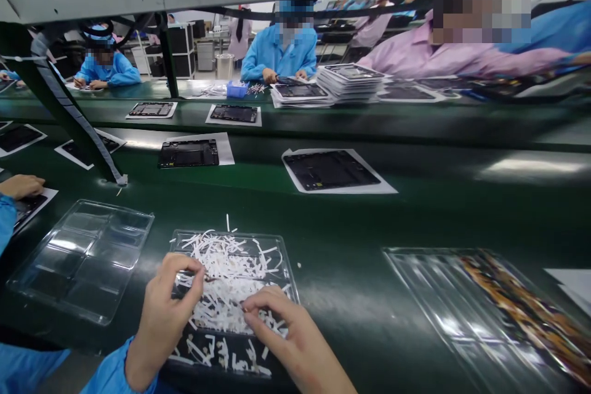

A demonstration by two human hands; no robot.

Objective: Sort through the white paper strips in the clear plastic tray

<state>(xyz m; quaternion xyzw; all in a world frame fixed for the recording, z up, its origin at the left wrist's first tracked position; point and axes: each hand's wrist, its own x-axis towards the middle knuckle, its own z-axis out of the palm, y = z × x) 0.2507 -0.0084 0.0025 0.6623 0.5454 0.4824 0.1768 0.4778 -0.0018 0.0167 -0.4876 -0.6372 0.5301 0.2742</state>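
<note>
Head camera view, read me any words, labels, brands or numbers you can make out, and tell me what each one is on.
No text can be read.
The dark device panels on white sheets carry no legible markings.
The tray of white strips under the left hand and right hand shows no print.
The colourful sheet at right is too blurred.

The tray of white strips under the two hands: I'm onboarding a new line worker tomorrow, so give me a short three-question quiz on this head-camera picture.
1. True or false: both hands, the left hand and the right hand, are over the tray of white strips.
2. What lies just left of that tray?
A. an empty clear tray
B. a blue bin
C. a stack of sheets
3. Fill in: the dark panel beyond the tray rests on a white ____ on the green belt.

Key: 1 true. 2 A. 3 sheet.
</note>
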